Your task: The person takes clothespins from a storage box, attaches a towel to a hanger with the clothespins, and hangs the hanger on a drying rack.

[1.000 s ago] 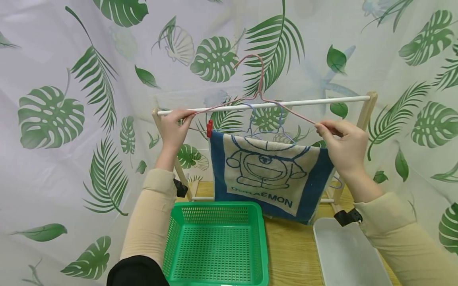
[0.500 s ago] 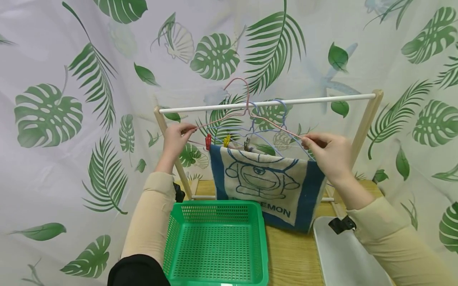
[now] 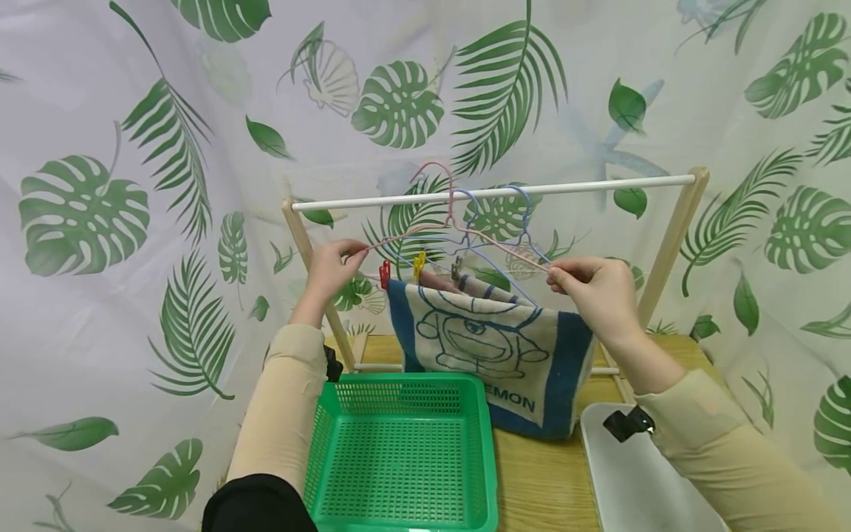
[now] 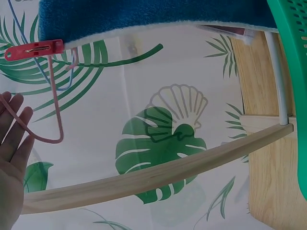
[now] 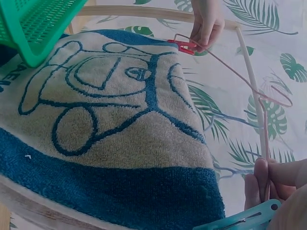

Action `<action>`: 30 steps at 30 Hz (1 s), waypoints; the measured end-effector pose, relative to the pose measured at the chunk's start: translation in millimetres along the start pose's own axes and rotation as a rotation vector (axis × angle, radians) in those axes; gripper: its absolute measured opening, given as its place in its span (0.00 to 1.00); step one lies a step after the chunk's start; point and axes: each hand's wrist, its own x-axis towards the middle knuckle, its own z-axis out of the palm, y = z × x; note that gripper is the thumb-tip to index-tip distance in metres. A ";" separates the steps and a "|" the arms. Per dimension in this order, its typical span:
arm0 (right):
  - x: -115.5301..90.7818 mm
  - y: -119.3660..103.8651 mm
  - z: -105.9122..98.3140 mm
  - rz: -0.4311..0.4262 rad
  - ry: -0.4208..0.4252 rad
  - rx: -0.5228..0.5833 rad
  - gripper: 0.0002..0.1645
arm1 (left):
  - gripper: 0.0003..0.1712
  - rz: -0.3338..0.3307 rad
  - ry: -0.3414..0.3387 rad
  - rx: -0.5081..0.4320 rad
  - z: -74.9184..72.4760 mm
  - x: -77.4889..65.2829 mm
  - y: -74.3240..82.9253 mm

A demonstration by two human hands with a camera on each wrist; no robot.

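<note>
My left hand (image 3: 331,270) and right hand (image 3: 601,295) pinch the two shoulders of a pink wire hanger (image 3: 450,213). Its hook rises above the rack's white rod (image 3: 598,187), and its neck overlaps the rod in the head view. Over the hanger's lower bar drapes a blue and white towel (image 3: 488,343) with a cartoon drawing and lettering. A red clothespin (image 3: 385,275) clips the towel's left end. Near my right fingers, a teal clothespin (image 5: 242,218) sits at the other end in the right wrist view.
Two blue hangers (image 3: 527,210) hang on the rod, with a striped cloth (image 3: 488,288), a yellow clothespin (image 3: 419,264) and a grey clothespin (image 3: 456,267) behind the towel. Below stand a green basket (image 3: 488,458) and a white tray (image 3: 638,473) on the wooden table (image 3: 532,473).
Both hands have brought the pink hanger and towel down and slightly left, its hook dropping from well above the rod to just over it. The yellow and grey clothespins have come into view behind.
</note>
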 end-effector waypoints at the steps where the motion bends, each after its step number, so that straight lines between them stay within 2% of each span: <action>1: -0.1 -0.3 1.3 0.000 -0.003 0.000 0.16 | 0.15 -0.009 -0.012 -0.006 0.4 -0.3 0.6; 8: -2.5 -4.0 12.1 -0.014 0.016 -0.056 0.13 | 0.17 -0.039 -0.085 -0.016 6.5 3.3 2.9; 13: -4.9 -4.4 20.9 -0.010 0.010 -0.068 0.12 | 0.17 -0.053 -0.108 0.004 11.4 4.4 1.5; 23: -15.8 -2.1 40.1 0.055 -0.031 -0.046 0.11 | 0.17 -0.077 -0.095 0.023 15.5 1.5 -3.2; 30: -19.1 -2.8 44.0 0.088 0.003 0.016 0.11 | 0.19 -0.070 -0.054 0.023 16.2 2.4 -2.5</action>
